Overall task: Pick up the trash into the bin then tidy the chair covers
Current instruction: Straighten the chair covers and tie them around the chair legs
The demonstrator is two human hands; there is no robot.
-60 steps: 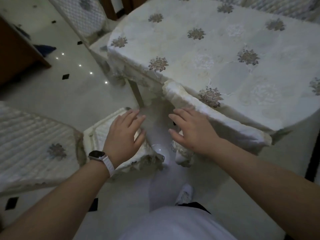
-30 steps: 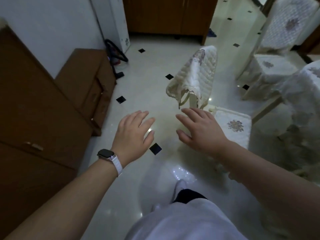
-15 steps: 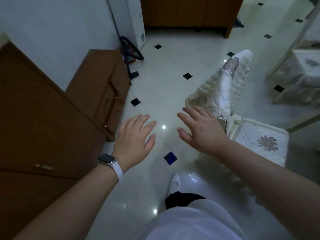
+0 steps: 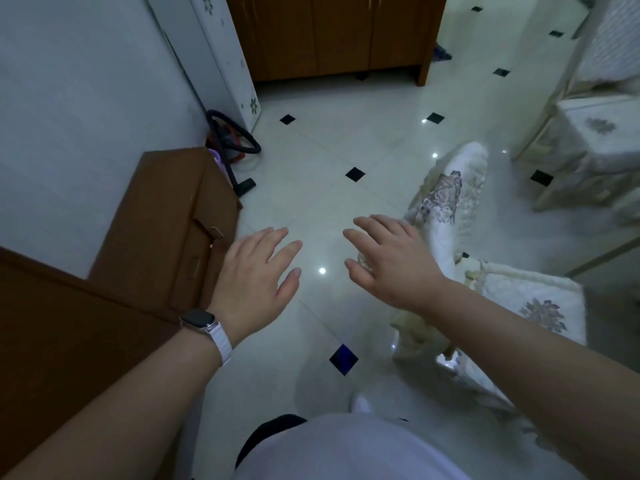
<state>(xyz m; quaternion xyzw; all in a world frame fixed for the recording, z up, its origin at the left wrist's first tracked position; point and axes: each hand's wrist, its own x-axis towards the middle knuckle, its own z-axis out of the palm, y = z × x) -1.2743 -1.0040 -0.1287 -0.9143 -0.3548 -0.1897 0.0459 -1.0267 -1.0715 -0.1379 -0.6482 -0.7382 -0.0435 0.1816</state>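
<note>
Quilted backrest cover [image 4: 450, 202]: white with a grey floral motif, draped over the back of the nearer chair, which stands on the glossy tiled floor [image 4: 311, 174] with small black inset squares. Seat cover [image 4: 533, 306]: matching quilt with the same motif and a fringed edge, lying on that chair's seat, just right of the backrest cover and nearer the person. Right hand [image 4: 391, 268]: palm down, fingers straight and spread, holding nothing, just left of the backrest cover; its outer edge overlaps the cover in this view, and whether they touch cannot be told. Left hand [image 4: 256, 282]: likewise flat and empty, fingers extended, further left of the backrest cover and apart from the right hand. Wristwatch [image 4: 199, 320]: dark face on a white band, on the left wrist. Cardboard box [image 4: 166, 230]: brown, well left of the backrest cover, against a pale wall. Black hose [image 4: 232, 133]: coiled beside red and purple parts, left of the backrest cover and farther off. Wooden cabinet [image 4: 339, 32]: brown doors, well beyond the backrest cover. Second covered chair [image 4: 588, 140]: right of the backrest cover and beyond it. White shoe [image 4: 360, 403]: on the floor, nearer than the backrest cover.
</note>
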